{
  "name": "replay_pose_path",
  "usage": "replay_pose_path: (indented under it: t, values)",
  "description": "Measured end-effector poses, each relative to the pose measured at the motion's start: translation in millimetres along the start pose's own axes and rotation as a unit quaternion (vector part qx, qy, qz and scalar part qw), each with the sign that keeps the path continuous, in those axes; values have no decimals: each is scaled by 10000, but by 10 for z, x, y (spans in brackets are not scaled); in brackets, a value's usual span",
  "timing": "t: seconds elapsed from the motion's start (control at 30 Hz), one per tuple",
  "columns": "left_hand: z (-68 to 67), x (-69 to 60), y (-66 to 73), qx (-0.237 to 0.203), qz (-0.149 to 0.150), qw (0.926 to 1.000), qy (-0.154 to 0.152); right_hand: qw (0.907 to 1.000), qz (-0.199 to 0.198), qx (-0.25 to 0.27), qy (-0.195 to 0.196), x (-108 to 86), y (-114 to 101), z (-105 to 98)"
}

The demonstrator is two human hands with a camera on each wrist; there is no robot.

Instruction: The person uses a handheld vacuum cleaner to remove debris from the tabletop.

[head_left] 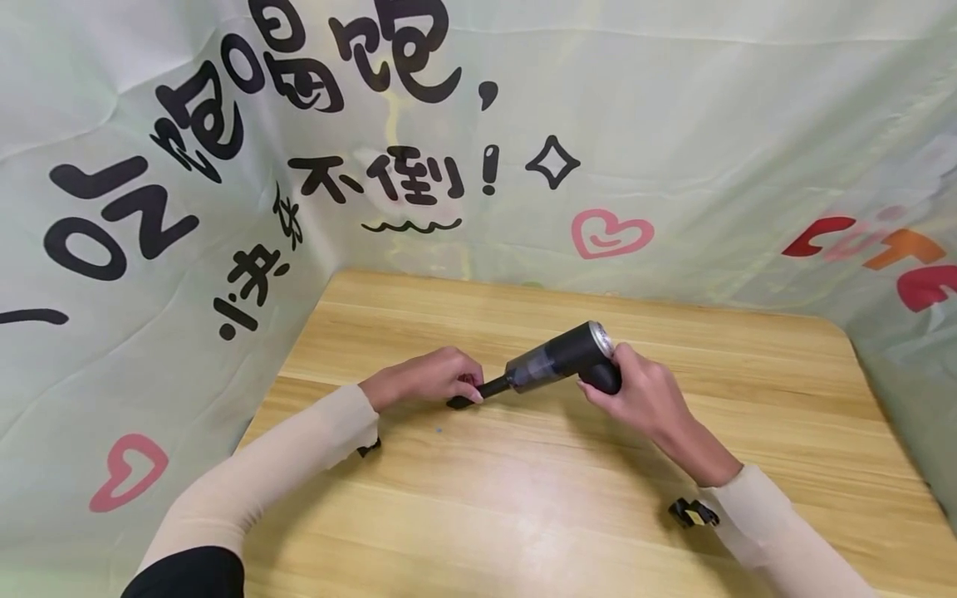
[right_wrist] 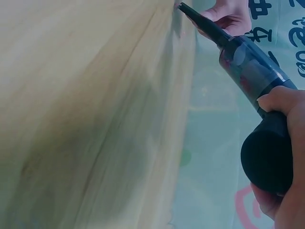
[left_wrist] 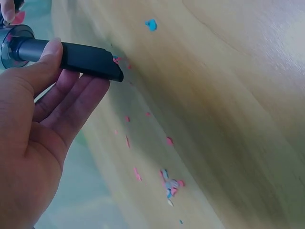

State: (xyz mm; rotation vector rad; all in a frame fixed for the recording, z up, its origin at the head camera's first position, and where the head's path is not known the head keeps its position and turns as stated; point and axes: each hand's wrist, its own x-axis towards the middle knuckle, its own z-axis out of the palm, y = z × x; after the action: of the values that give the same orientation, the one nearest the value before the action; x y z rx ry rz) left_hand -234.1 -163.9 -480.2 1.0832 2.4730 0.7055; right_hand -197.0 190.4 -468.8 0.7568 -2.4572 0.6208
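Observation:
A black handheld vacuum cleaner [head_left: 557, 355] with a clear dust chamber slants over the wooden table, its narrow nozzle [left_wrist: 88, 59] pointing down to the left. My right hand [head_left: 650, 394] grips its handle at the rear end. With thumb and fingers, my left hand [head_left: 441, 375] pinches the nozzle close to its tip. Small pink and blue scraps [left_wrist: 171, 185] lie scattered on the table near the nozzle in the left wrist view, with a few right at its mouth. A larger blue bit [left_wrist: 151, 25] lies apart from them.
The wooden tabletop [head_left: 523, 498] carries the scraps. Pale fabric walls [head_left: 710, 166] with black lettering and pink hearts stand along its back and sides. Both forearms reach in from the front edge, with a small black device [head_left: 694, 513] at the right wrist.

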Motion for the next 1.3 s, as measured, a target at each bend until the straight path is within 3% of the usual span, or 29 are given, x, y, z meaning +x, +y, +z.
replay_pose_path:
  t: [0.33,0.77,1.1,1.3]
  values:
    - [-24,-17,-61,-117,-46,9999,78,9995,-306,-55,37,114,-5,21]
    - [-13,-16,-21,-455,-88,9989,22,9924,-1173,-150,353,156,76,-10]
    - [-76,26,-70,-371,-151,9989,224,9968,-743,-154,252,224,74,-4]
    - [-70,-4,-130,-386,-184,9990,152,9967,-784,-146,125,283,36,24]
